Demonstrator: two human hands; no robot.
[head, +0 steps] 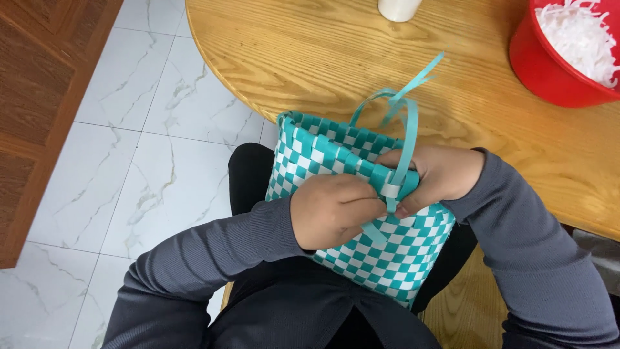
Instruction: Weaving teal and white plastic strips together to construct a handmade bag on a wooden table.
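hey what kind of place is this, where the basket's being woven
Most likely a room in a home used for handcraft, not a workshop. A round wooden table, a marble-look tiled floor, and a red bowl of shredded white filler beside the teal-and-white woven basket on the person's lap suggest so.

home room | round wooden table (310, 58) | marble-tile floor (148, 148) | wood-panelled wall (39, 97)

the woven basket (361, 194) is flat plastic strapping, teal and white, smooth with a slight sheen. the round table (310, 58) is varnished wood with clear grain. the red bowl (549, 71) is glossy plastic holding shredded white paper (581, 35). floor tiles (129, 148) are polished marble-look.
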